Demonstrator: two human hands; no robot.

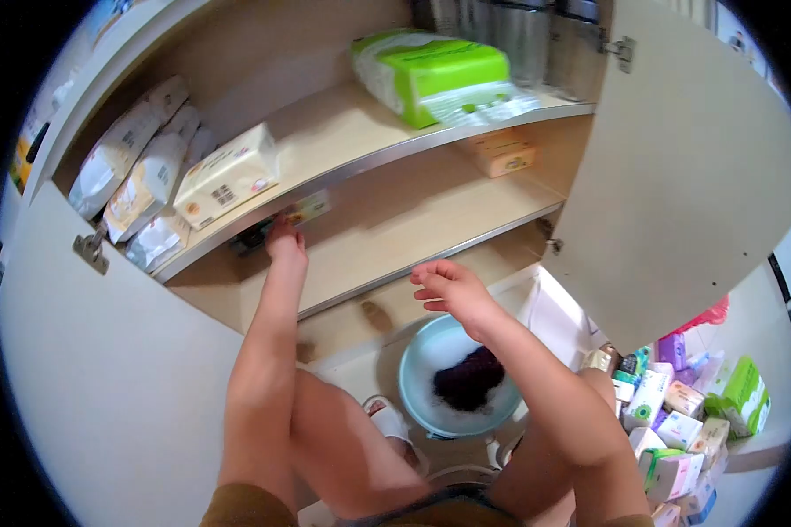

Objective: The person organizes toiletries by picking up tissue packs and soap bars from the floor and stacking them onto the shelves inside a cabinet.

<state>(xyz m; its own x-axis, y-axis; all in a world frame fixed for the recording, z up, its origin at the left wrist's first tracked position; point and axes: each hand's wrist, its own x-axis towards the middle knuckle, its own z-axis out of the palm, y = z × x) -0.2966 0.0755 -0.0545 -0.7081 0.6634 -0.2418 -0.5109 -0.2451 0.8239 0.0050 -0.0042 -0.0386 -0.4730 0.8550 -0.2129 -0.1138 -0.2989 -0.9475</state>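
My left hand [285,241] reaches in under the upper shelf at the left of the cabinet. Its fingers close on the near left end of a small pale tissue pack [311,207], though the fingertips are partly hidden. Just left of this hand sits a dark object [251,237] whose kind I cannot make out. My right hand [453,295] hangs in front of the lower shelf [413,211], fingers apart and holding nothing. Beneath it on the floor stands a light blue basin [406,386] with sudsy water and a dark soaked cloth [469,379].
A cream tissue pack [227,176] and several white packs [145,180] fill the upper shelf's left; a green pack [439,75] lies further right. An orange pack [504,153] sits below. Open doors [685,167] flank me. Several packs [677,422] are piled on the floor at right.
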